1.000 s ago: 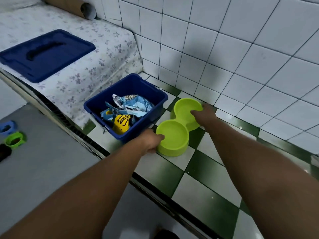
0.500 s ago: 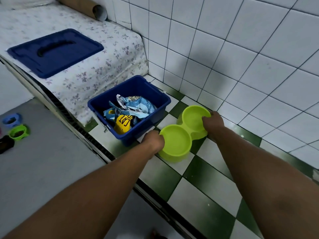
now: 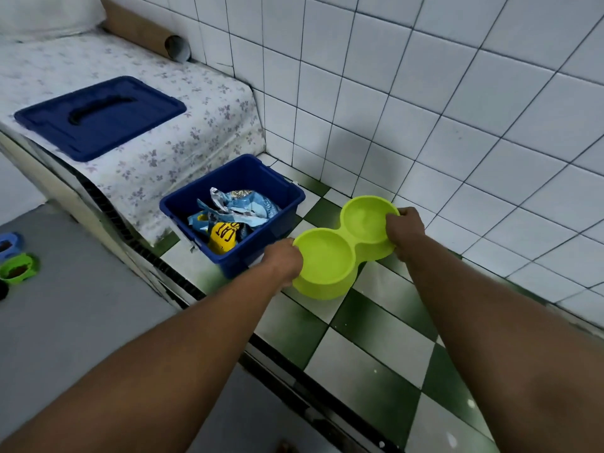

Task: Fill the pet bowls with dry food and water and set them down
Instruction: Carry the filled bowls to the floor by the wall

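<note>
The left hand (image 3: 284, 261) curls its fingers round the near rim of the lime-green plastic double pet bowl (image 3: 327, 261), just right of the dark blue plastic bin (image 3: 258, 245). The right hand (image 3: 405, 228) grips its far end. Crumpled food bags (image 3: 228, 217) lie inside the bin.

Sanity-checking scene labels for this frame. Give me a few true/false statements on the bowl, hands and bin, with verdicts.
1. Both hands grip the green double bowl, the left hand at the nearer end and the right hand at the farther end. True.
2. The blue bin stands left of the bowl in the view. True.
3. Dry food fills the bowl. False: no food shows in either half.
4. The bin is closed. False: its lid lies on the floral mattress, and food bags show inside the bin.
</note>
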Motion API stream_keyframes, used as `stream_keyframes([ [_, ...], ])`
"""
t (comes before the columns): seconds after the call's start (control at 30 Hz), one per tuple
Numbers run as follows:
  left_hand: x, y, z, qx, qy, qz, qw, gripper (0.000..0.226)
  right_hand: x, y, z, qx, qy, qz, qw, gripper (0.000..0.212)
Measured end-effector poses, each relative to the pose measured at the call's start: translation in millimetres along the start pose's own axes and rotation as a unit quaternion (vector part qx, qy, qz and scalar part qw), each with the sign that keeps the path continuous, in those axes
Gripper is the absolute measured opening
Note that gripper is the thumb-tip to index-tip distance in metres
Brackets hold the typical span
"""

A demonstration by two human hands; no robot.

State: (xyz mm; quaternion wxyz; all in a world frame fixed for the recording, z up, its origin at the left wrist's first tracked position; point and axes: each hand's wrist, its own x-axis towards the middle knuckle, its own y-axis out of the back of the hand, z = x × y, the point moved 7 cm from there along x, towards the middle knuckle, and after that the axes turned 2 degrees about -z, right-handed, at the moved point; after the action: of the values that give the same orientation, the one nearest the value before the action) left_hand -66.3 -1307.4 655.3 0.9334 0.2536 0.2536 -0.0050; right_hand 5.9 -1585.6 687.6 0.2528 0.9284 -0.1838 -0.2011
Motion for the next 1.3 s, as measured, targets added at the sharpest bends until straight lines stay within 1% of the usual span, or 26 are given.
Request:
stream_keyframes([
  [0.1,-12,11,19,-0.004,-0.024,-0.016,1.0,0.036,-9,18,-9,0.055,0.013,0.017,0.998,0.02],
  [0.2,-21,24,39,-0.01,-0.067,-0.016,0.998,0.033,-17,32,-16,0.1,0.003,0.022,0.995,0.009],
  [0.3,-31,40,56,-0.006,-0.091,-0.035,0.995,0.033,-23,46,-24,0.129,0.005,0.033,0.991,0.008],
  [0.37,-37,54,63,-0.017,-0.09,-0.045,0.995,0.036,-32,52,-34,0.145,0.01,0.034,0.989,0.006],
  [0.5,-45,91,74,-0.05,-0.113,-0.039,0.992,0.038,-66,51,-66,0.187,0.014,0.021,0.982,0.004],
  [0.67,-43,152,75,-0.057,-0.143,0.01,0.988,0.038,-98,29,-104,0.209,0.014,-0.008,0.978,0.007],
  [0.87,-42,237,57,-0.124,-0.138,0.079,0.979,0.027,-136,-20,-154,0.219,0.023,-0.074,0.973,0.012],
  [0.93,-45,267,49,-0.141,-0.141,0.103,0.975,0.026,-148,-41,-170,0.224,0.027,-0.091,0.97,0.021],
  [1.07,-51,331,24,-0.155,-0.148,0.149,0.965,0.027,-176,-90,-207,0.232,0.037,-0.127,0.964,0.027],
  [1.2,-58,398,-9,-0.18,-0.145,0.211,0.95,0.023,-206,-144,-247,0.217,0.065,-0.161,0.961,0.026],
  [1.3,-62,449,-41,-0.196,-0.133,0.25,0.939,0.03,-232,-188,-273,0.213,0.075,-0.181,0.957,0.026],
])
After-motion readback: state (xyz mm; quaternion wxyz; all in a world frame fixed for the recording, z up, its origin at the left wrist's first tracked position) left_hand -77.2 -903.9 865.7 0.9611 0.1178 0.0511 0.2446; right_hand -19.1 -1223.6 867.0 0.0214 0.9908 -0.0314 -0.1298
